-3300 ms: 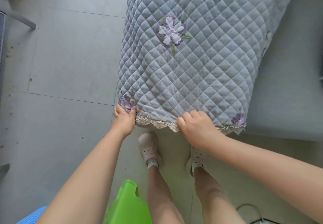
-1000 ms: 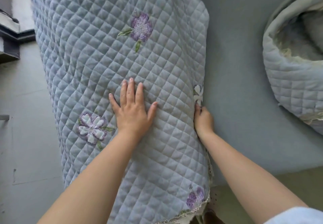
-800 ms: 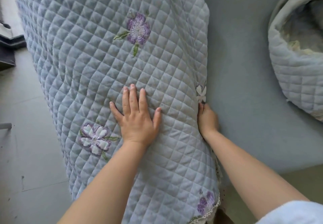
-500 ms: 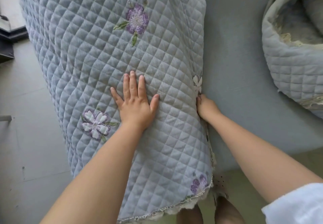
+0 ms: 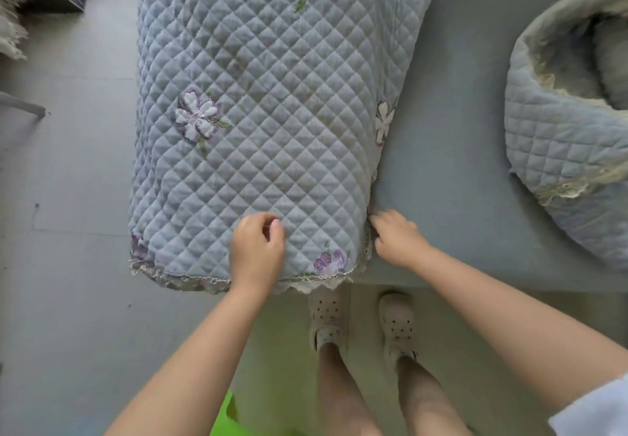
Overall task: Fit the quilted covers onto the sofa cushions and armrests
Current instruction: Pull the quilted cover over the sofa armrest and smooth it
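Quilted cover (image 5: pixel 272 102) draped over the sofa armrest, beside the grey seat cushion (image 5: pixel 448 163). Left hand (image 5: pixel 257 252) above the cover's near end, fingers curled, holding nothing. Right hand (image 5: pixel 396 236) pinches the cover's side edge.

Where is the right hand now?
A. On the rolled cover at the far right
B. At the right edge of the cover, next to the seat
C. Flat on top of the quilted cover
B: the right hand is at the quilted cover's right edge, beside the grey seat.
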